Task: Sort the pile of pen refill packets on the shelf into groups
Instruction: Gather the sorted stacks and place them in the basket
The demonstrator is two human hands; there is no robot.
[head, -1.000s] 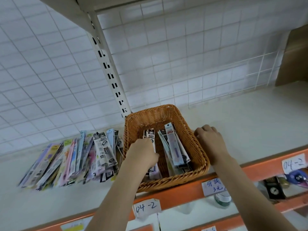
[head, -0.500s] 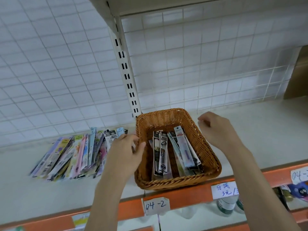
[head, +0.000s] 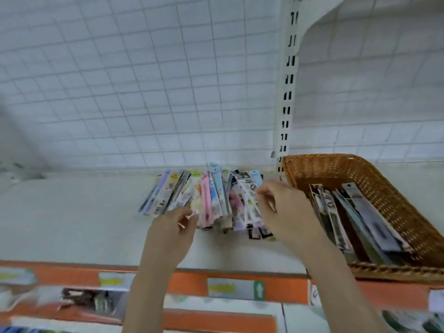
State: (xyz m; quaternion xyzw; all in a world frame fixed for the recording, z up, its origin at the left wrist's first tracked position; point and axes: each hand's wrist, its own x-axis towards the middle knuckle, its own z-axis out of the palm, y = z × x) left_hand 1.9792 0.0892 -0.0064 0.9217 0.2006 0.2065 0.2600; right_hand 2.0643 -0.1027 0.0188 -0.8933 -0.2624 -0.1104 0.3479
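Note:
A fanned pile of colourful pen refill packets (head: pixel 204 195) lies on the white shelf (head: pixel 72 224) against the back grid. My left hand (head: pixel 173 229) hovers at the pile's near edge, fingers curled, holding nothing that I can see. My right hand (head: pixel 283 210) is over the pile's right end, fingers loosely bent and apart, with no packet in it. To the right stands a wicker basket (head: pixel 384 188) holding several dark and grey packets (head: pixel 355 219). The picture is blurred by motion.
A white slotted upright (head: pixel 287 92) rises behind the basket's left corner. A white wire grid (head: pixel 144 80) backs the shelf. The shelf's orange front edge (head: pixel 192 282) carries price labels; a lower shelf with more goods shows below.
Both hands have left the basket and moved left to the loose pile. The view has swung left, so the basket now sits at the right.

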